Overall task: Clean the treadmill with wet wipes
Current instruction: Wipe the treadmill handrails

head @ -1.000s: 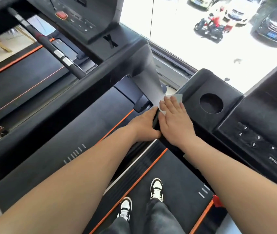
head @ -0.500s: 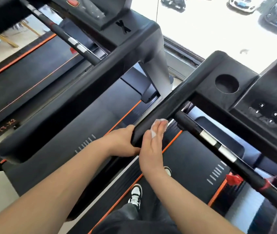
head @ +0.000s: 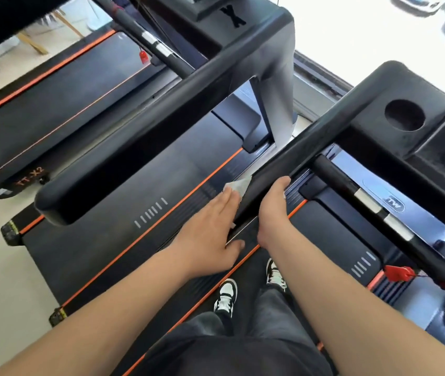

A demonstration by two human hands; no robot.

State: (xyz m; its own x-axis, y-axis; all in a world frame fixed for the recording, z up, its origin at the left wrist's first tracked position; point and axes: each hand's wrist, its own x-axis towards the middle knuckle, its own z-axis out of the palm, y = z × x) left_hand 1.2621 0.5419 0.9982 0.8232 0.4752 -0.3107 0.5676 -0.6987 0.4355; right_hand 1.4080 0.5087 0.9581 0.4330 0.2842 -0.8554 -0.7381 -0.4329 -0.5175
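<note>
Person stands on a black treadmill (head: 335, 240), both bare arms reaching far. Left hand (head: 210, 234) is flat with fingers straight and together, its grip not closed. It presses a white wet wipe (head: 237, 187) against the left face of the treadmill's black side handrail (head: 311, 142). The wipe sticks out past the fingertips, crumpled, touching the rail near its near end.

Right hand (head: 273, 210) lies against the right side of the same rail, just across from the left hand, fingertips pointing far. Seen edge-on, so cannot tell whether its grip is clamped on the rail or only resting.

The rail runs from near-centre up to the far right, into the console housing with a round cup holder (head: 404, 115). Right of the rail is a thinner black handle bar (head: 365, 204) with silver bands, running near-right. A red safety clip (head: 397, 273) hangs by that bar's near part.

Black-and-white shoes (head: 225, 294) on the deck near the bottom centre, dark trousers below them. Orange stripes along the deck edges.

To the left a second treadmill (head: 107, 213) stands just beside, its own thick arm crossing above the deck. A third deck lies further left. Bright window (head: 351, 36) far right; cars beyond it are blurred.
</note>
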